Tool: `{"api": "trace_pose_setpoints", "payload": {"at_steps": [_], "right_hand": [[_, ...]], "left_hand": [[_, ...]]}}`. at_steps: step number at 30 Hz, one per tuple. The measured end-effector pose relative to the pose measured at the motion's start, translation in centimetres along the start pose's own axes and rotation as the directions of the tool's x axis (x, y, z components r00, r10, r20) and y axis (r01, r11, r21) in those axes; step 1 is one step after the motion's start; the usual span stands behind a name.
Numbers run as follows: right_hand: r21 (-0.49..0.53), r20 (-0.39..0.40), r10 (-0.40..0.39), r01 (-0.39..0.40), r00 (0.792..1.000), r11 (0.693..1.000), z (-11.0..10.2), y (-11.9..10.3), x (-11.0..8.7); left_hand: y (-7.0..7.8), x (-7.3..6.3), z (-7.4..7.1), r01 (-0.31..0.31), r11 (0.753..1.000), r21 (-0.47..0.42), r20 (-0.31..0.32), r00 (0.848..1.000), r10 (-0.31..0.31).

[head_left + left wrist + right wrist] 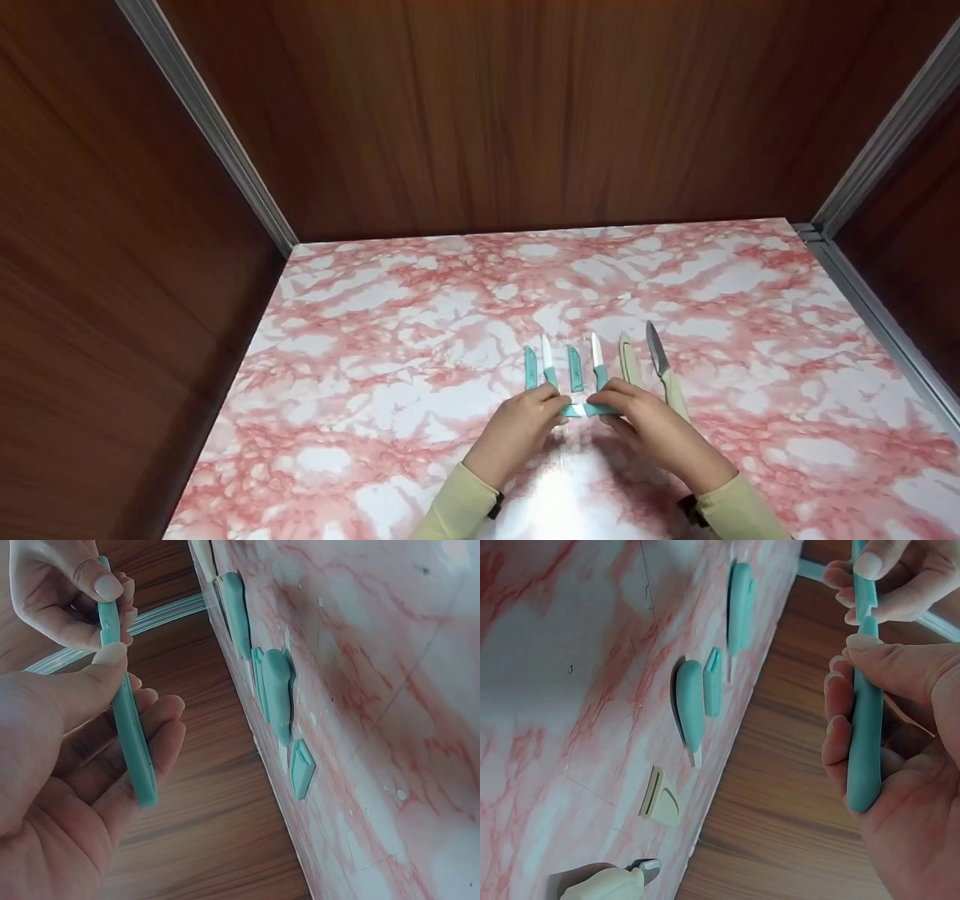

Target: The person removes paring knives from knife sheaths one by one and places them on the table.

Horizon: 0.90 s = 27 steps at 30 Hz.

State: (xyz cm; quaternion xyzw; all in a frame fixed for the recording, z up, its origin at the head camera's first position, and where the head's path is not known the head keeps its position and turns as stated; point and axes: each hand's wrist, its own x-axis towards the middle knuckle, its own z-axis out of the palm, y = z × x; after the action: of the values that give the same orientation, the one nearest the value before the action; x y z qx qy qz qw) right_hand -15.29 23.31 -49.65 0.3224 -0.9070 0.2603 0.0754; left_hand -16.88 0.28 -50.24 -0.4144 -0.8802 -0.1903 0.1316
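My left hand [523, 421] pinches a teal knife sheath [135, 750] between thumb and fingers. Opposite it, my right hand [651, 420] grips the teal handle of a paring knife [865, 735]. Sheath and handle lie end to end, with a short bit of white blade showing between them in the head view; the rest of the blade is hidden. Just beyond the hands, in a row on the table, lie a teal sheath [531, 366], a teal knife [547, 352] with white blade, a second teal sheath [575, 367] and another teal knife [597, 351].
Right of the teal pieces are a cream sheath [629, 360] and a cream-handled knife [658, 349] with a grey blade pointing away. All lie on a red-and-white marbled table [375, 322]. Wood-grain panels [480, 112] with metal corner strips enclose the back and sides.
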Motion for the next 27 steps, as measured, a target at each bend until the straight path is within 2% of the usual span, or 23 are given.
{"api": "trace_pose_setpoints", "payload": {"at_steps": [13, 22, 27], "right_hand": [[0.007, 0.022, 0.026, -0.026, 0.999, 1.0, -0.1, -0.1, -0.1], [0.015, 0.032, 0.031, -0.032, 0.999, 0.999, -0.27, -0.15, -0.15], [0.014, 0.006, 0.014, -0.014, 1.0, 1.0, -0.26, -0.09, -0.18]], "left_hand": [[-0.09, -0.06, 0.0, -0.012, 1.0, 0.018, -0.003, 1.0, 0.012], [-0.2, -0.11, 0.02, -0.013, 1.0, -0.001, 0.0, 1.0, 0.013], [-0.23, -0.11, 0.02, -0.012, 1.0, -0.015, 0.001, 1.0, 0.012]]}}
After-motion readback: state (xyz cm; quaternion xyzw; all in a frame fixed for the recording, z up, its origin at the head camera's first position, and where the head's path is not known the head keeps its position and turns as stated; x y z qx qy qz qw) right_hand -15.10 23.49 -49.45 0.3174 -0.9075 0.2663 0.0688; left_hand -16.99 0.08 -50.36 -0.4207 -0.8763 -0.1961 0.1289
